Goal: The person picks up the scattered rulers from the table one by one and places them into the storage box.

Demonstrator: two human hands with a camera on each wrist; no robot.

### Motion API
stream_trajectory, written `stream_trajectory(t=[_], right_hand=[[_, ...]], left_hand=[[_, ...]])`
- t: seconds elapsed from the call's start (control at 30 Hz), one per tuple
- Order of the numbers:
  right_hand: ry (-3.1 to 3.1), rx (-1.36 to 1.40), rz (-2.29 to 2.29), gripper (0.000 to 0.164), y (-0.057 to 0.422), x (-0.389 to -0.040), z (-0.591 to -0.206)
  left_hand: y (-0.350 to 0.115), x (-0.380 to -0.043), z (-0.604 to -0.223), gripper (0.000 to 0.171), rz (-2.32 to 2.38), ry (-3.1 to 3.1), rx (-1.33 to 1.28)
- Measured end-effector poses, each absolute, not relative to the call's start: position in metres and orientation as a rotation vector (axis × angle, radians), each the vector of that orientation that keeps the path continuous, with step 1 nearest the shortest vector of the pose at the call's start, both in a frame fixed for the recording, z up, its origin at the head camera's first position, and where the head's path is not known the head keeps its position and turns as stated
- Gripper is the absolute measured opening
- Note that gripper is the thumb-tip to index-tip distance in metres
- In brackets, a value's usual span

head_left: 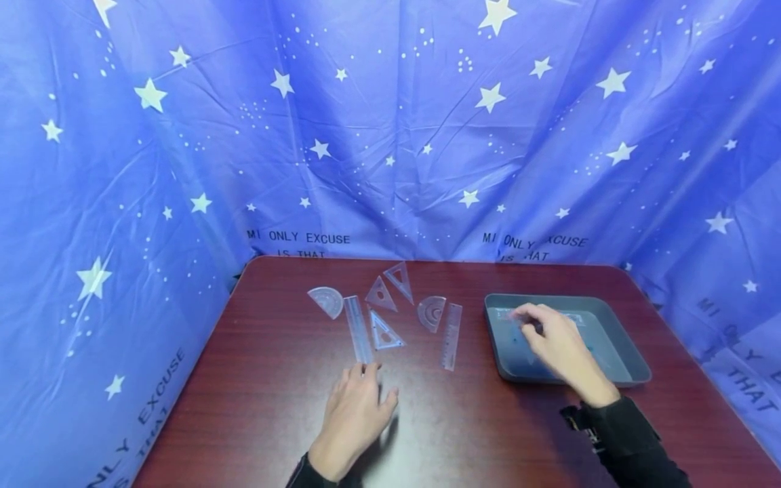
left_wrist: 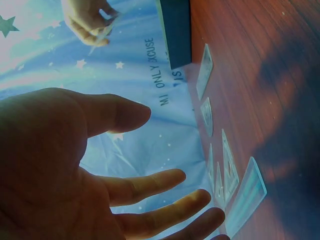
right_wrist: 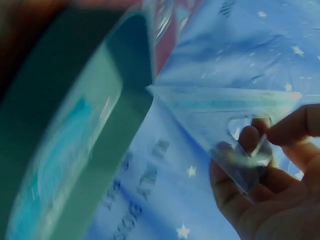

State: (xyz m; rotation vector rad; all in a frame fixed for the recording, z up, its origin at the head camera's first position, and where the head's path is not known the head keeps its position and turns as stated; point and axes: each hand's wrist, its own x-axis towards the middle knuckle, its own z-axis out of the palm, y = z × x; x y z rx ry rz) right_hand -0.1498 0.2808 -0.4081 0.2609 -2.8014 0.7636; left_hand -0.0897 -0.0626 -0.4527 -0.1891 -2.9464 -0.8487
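My right hand (head_left: pixel 561 342) is above the grey tray (head_left: pixel 619 332) and pinches a clear plastic set square (right_wrist: pixel 200 112) by its cut-out end, as the right wrist view shows. Low over the table, my left hand (head_left: pixel 354 417) has its fingers extended and thumb spread, holding nothing. Its fingertips are close to the lower end of a wide clear ruler (head_left: pixel 358 330); whether they touch it I cannot tell. Right of that ruler lies a set square (head_left: pixel 390 344), with two more set squares (head_left: pixel 387 303) behind.
A protractor (head_left: pixel 327 301) lies at the left of the group. Another protractor (head_left: pixel 432 314) and a narrower ruler (head_left: pixel 451 337) lie nearer the tray. Clear plastic shows inside the tray. A blue star-patterned curtain (head_left: pixel 366 169) stands behind the table.
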Motion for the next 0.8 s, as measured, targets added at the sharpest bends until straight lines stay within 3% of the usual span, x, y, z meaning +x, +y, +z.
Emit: stream_trajectory(t=[0.4, 0.8], right_hand=[[-3.003, 0.356, 0.579, 0.018, 0.318, -0.183, -0.415], [-3.156, 0.425, 0.400, 0.020, 0.339, -0.217, -0.430]], left_hand=[[-0.065, -0.090, -0.455, 0.052, -0.848, -2.956, -0.180], [-0.066, -0.092, -0.457, 0.049, -0.845, -2.949, -0.173]])
